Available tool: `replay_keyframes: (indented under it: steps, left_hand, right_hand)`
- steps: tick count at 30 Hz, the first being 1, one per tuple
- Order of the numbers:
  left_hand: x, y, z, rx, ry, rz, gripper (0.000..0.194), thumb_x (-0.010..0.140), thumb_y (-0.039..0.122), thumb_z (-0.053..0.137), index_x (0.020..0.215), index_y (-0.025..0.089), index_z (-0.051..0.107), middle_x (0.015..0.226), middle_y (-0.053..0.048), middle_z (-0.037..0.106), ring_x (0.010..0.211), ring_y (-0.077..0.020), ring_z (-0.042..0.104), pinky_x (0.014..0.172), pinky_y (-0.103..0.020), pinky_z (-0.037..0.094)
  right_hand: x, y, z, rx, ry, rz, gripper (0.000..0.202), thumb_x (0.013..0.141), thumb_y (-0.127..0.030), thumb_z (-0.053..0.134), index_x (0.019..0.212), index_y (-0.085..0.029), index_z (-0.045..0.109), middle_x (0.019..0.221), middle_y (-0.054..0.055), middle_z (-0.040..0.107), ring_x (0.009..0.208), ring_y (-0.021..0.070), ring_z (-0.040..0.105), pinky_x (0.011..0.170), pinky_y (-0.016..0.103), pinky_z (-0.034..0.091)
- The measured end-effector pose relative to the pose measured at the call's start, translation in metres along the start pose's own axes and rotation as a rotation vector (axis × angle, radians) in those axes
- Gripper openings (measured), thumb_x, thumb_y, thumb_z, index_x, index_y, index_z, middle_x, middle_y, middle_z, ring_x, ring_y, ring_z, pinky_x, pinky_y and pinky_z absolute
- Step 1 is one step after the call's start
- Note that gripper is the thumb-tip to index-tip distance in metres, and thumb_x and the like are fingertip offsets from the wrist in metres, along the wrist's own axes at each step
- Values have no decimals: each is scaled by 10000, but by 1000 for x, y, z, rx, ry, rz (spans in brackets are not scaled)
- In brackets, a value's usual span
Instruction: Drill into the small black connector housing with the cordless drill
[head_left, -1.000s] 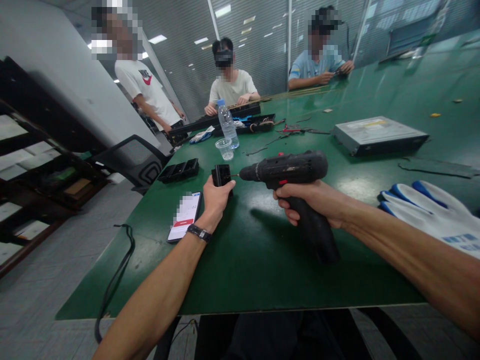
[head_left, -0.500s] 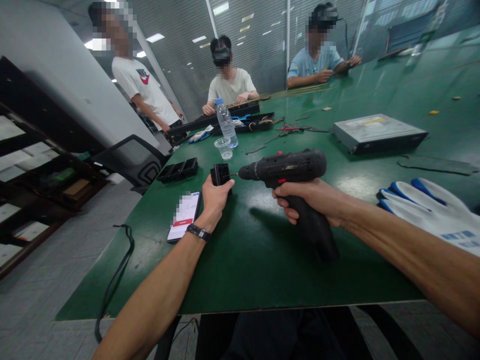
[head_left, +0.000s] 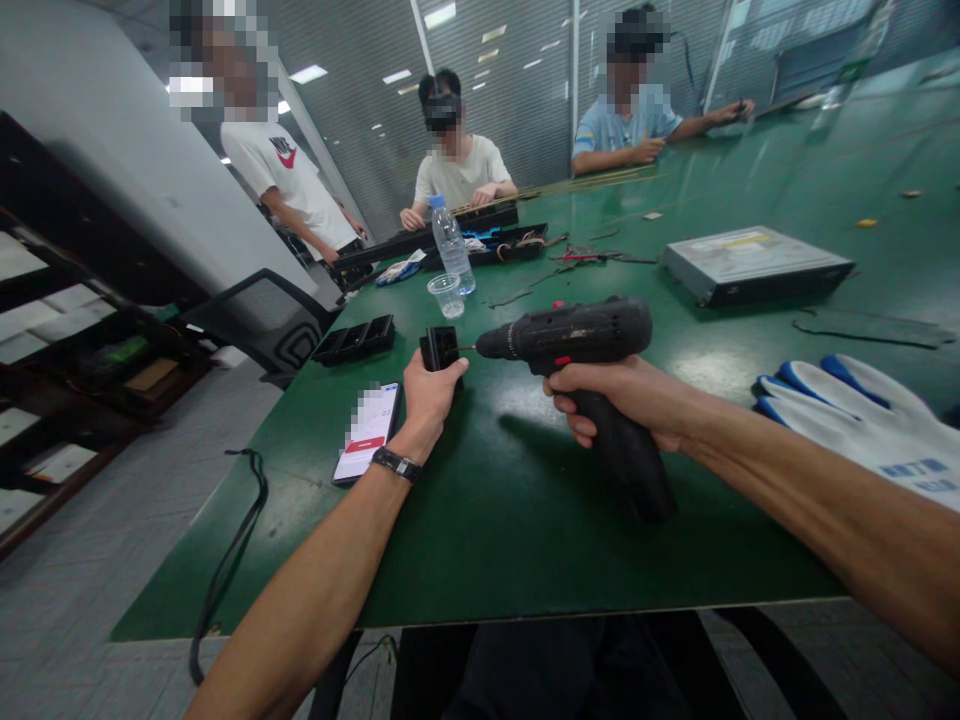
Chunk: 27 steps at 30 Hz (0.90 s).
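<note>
A drill (head_left: 574,335) is gripped by the right fingers (head_left: 583,426); its bit (head_left: 467,348) is pointed at the black piece (head_left: 442,343) pinched in the left fingers (head_left: 452,374).

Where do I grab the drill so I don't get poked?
Probably by the handle, coming from the right, where the right hand grips: it slopes down from the drill's body, well behind the bit, which points left.

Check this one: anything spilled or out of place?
No spill shows. Mildly untidy: a black cord crosses the near left corner of the green table and hangs off the edge; a yellow scrap lies loose at right.
</note>
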<state>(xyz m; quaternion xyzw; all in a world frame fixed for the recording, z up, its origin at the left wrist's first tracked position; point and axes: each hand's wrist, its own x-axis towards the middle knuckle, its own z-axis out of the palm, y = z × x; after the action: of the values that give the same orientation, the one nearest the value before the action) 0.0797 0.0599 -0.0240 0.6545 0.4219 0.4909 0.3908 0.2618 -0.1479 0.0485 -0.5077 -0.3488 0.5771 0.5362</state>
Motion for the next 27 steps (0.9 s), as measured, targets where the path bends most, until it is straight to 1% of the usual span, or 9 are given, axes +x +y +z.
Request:
replay_keyframes:
  steps: [3,13,19,27]
  left_hand:
    - [0,1,0,-3,-4,-8,434,689,296,889,1072,167,732,974,-59,743,842,-199,660,784,-328,535]
    - [-2,5,0,15,2,-3,410,696,294,884,1053,159,732,946,-50,740,807,-187,651,749,-312,529]
    - [-1,2,0,4,-4,10,428,697,304,883,1071,158,736,959,-54,745,829,-194,659,744,-309,527]
    - [-1,2,0,-1,-6,1,433,690,301,888,1072,163,738,963,-54,744,833,-194,662,775,-319,541]
  right_hand:
    - [1,1,0,4,6,4,173,789,-232,794,727,-190,638,642,-3,571,472,121,509,443,261,514]
    - [0,0,1,17,2,-4,205,766,-246,817,741,-197,620,634,-15,569,458,116,506,437,261,508]
    - [1,1,0,17,-1,-2,179,773,-239,808,754,-196,635,629,-17,572,459,115,505,435,259,510]
    - [1,2,0,14,4,-4,215,774,-256,825,755,-200,619,647,-13,574,462,120,514,439,266,512]
